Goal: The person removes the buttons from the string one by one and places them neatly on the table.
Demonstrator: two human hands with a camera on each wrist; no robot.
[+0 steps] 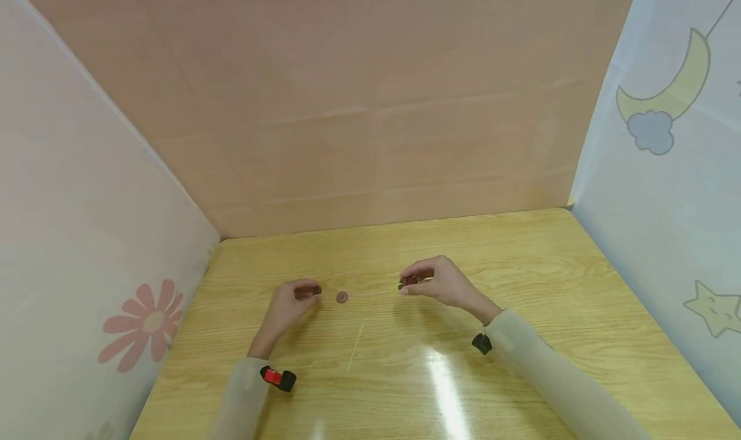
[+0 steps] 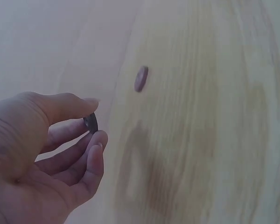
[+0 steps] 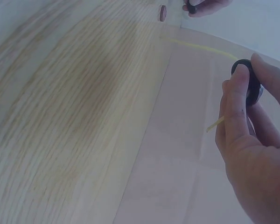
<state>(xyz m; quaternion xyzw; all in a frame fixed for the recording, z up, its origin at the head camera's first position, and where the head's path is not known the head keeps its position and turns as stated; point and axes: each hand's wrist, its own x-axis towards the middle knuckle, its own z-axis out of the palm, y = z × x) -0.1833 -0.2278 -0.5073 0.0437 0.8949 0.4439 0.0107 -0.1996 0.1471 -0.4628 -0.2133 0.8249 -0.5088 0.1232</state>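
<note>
My left hand (image 1: pixel 292 302) pinches a small dark disc (image 2: pixel 90 122) between thumb and fingertips, over the table at the left. With its thumb and fingers my right hand (image 1: pixel 440 282) grips a thicker dark round piece (image 3: pixel 253 86). A thin yellow string (image 3: pixel 200 46) runs from this piece toward the other hand, and a short end sticks out below the right fingers. Between the hands, nearer the left, a reddish-brown button-like disc (image 1: pixel 342 296) shows against the tabletop. The fingers hide part of what the right hand holds.
The wood-grain table (image 1: pixel 393 363) ends at a pinkish-brown back panel (image 1: pixel 370 137). Pale side panels with a flower (image 1: pixel 145 324) and a moon (image 1: pixel 671 92) flank it. Black wrist straps (image 1: pixel 482 343) sit at both cuffs. Light glares off the table's near part.
</note>
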